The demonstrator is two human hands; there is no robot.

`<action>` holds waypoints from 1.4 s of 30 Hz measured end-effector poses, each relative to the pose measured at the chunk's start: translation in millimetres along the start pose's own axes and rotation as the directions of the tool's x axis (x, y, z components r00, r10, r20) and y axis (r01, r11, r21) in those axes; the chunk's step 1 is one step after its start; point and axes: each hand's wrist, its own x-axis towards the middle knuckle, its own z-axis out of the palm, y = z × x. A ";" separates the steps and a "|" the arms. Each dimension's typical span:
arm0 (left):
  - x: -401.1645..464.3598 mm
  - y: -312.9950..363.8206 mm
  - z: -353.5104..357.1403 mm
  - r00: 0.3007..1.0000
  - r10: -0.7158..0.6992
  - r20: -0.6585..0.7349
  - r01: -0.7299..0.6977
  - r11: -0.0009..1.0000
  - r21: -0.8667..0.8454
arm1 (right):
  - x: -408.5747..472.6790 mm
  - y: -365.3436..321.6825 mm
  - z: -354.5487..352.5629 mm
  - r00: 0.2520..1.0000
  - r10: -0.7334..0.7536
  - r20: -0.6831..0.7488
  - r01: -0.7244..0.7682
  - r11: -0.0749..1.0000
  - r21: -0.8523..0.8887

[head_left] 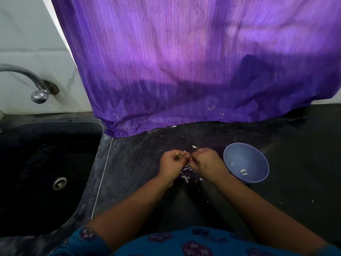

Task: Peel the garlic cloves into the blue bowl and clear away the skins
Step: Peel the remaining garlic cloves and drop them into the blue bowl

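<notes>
Hands: left hand (172, 161) and right hand (203, 160) met fingertip to fingertip, curled, pinching a clove (too small to see).
Bowl: blue bowl (258, 159) sat just right of the right hand, the nearer one.
Skins: skins (186, 174) lay on the tabletop (138, 163) beneath both hands.

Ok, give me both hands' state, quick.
Left hand: fingers curled, pinching a small pale piece, likely a garlic clove.
Right hand: fingers curled, pinching at the same piece from the other side.

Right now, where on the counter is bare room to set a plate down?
Barest: the dark counter right of the blue bowl, and the strip between the sink and the left hand. Crowded: the garlic skins under both hands, right hand beside the bowl.
</notes>
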 end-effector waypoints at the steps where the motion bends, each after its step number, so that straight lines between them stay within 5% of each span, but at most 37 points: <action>1: 0.1 -0.8 0.2 1.000 0.002 -0.002 -0.002 1.000 0.014 | -0.4 0.3 -0.4 1.000 -0.015 0.010 0.015 1.000 -0.008; 7: 0.5 -2.9 1.1 1.000 0.005 0.023 -0.006 0.998 0.056 | 1.2 2.6 -0.4 0.990 0.006 0.140 -0.004 1.000 -0.014; 10: 1.7 -4.7 -2.0 0.999 -0.013 0.037 0.013 1.000 -0.001 | -1.4 7.6 2.3 0.991 0.088 0.097 -0.102 0.982 0.157; 13: 0.9 -2.3 -2.1 0.996 -0.058 0.066 0.066 0.991 -0.113 | -4.4 11.7 2.7 0.952 0.285 0.111 -0.304 0.848 0.434; 17: 1.1 0.0 1.0 0.994 -0.075 0.077 0.086 0.984 -0.156 | -5.1 12.6 6.2 0.865 0.443 0.237 -0.499 0.700 0.512; 24: 2.4 1.2 -1.8 0.996 -0.065 0.056 0.074 0.980 -0.184 | -8.6 9.8 8.7 0.848 0.442 0.293 -0.515 0.555 0.654; 32: 1.3 0.0 3.6 0.994 -0.074 0.081 0.091 0.967 -0.239 | -7.9 11.6 2.0 0.899 0.409 0.154 -0.422 0.719 0.553; 42: 5.7 3.6 7.4 0.989 -0.104 0.105 0.134 0.929 -0.346 | -4.6 15.0 5.7 0.788 0.532 0.310 -0.565 0.423 0.709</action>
